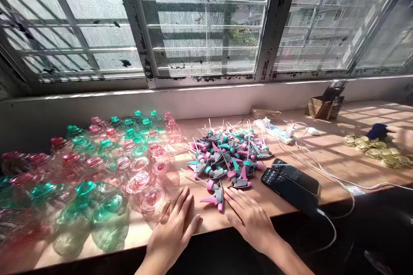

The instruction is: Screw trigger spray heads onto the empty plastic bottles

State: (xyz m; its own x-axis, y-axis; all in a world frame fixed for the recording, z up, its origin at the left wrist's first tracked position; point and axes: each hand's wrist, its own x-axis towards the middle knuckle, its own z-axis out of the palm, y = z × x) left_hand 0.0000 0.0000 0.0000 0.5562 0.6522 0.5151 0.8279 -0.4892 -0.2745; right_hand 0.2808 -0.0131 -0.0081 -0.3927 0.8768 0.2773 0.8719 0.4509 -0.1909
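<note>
My left hand [176,219] lies flat on the table near its front edge, fingers stretched out and holding nothing. Just beyond its fingertips stand clear pink bottles [151,197], part of a large group with green bottles [111,210] to the left. My right hand [250,215] rests on the table with fingers extended, also without anything in it. Beside its fingertips lies a grey and pink spray trigger head [217,195], close to the hand; I cannot tell whether they touch. Behind it is a heap of spray trigger heads [226,150] in grey, pink and teal, with thin white tubes sticking out.
A black phone [290,184] with a white charging cable lies right of my right hand. Farther back are a power strip [274,131] and a cardboard box [324,105]. At far right, another person's blurred hand [402,137] is near yellowish items [376,148]. Windows line the wall.
</note>
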